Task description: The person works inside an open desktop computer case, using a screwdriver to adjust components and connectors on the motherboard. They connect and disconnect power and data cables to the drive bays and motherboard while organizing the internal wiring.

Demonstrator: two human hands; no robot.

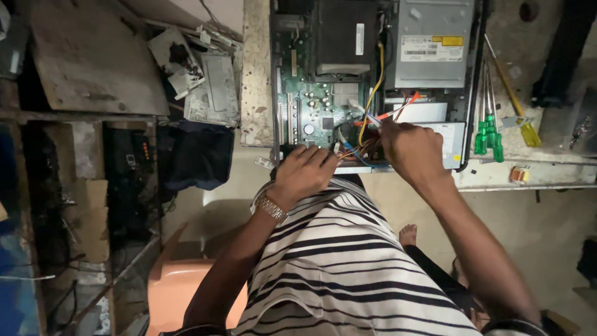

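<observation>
Open computer case (373, 81) lies flat on desk (547, 171), cover already off, green circuit board (311, 109) and grey drive box (432, 43) exposed. Bundle of coloured wires (367, 134) near front edge of case, loose, not yet tidied or plugged as far as seen. Right hand (413, 152) closed, pinching wires from above. Left hand (305, 174) curled at case's front edge, fingertips touching same wires; wristwatch (272, 207) on it. Green-handled screwdrivers (488, 134) and yellow-handled screwdriver (528, 130) lie untouched right of case.
</observation>
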